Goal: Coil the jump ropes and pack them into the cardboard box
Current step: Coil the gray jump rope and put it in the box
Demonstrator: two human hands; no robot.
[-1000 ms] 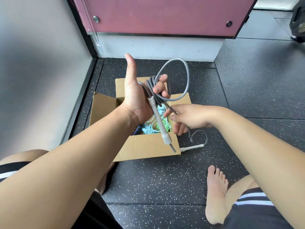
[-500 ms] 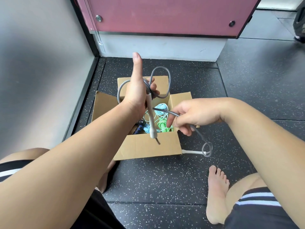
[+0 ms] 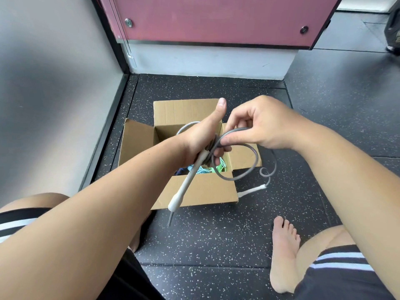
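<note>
My left hand (image 3: pixel 202 137) grips several coils of a grey jump rope (image 3: pixel 249 172) above the open cardboard box (image 3: pixel 201 191), thumb pointing up. One pale handle (image 3: pixel 186 187) hangs down from that fist over the box's front wall. My right hand (image 3: pixel 259 126) pinches the rope right beside the left hand, with a loop hanging below it. The rope's tail curls down to the second pale handle (image 3: pixel 252 191), which lies on the floor at the box's right front corner. Blue and green ropes (image 3: pixel 207 168) lie inside the box.
The box sits on dark speckled floor (image 3: pixel 216 239) in a corner, with a grey wall on the left and a pink panel (image 3: pixel 216 18) behind. My bare right foot (image 3: pixel 283 252) rests on the floor right of the box; my left knee is at lower left.
My right hand has come up and left from beside the box to meet the left hand, laying another loop of grey rope on the coil. The left hand has lowered a little.
</note>
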